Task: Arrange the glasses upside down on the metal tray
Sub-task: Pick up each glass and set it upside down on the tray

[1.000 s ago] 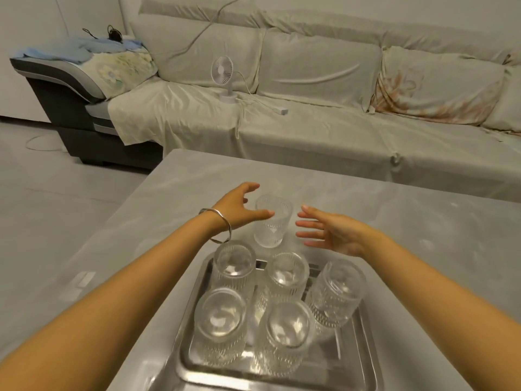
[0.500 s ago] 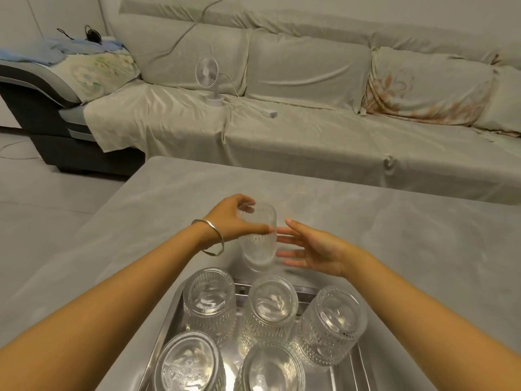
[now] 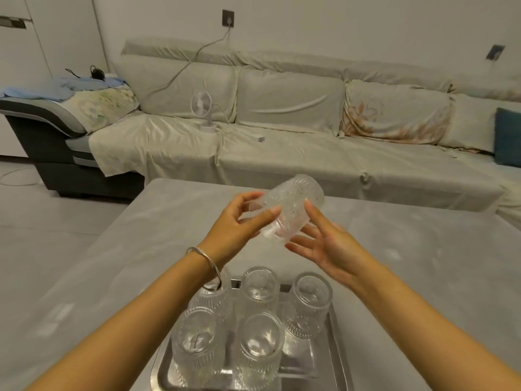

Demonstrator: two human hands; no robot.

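The left hand [image 3: 235, 224] is gripping a ribbed glass [image 3: 287, 210] with thumb and fingers, holding it tilted in the air above the tabletop [image 3: 408, 263]. The right hand [image 3: 329, 246] is spreading open, fingertips touching the glass's lower side. Five glasses are standing upside down on the metal tray [image 3: 337, 359].
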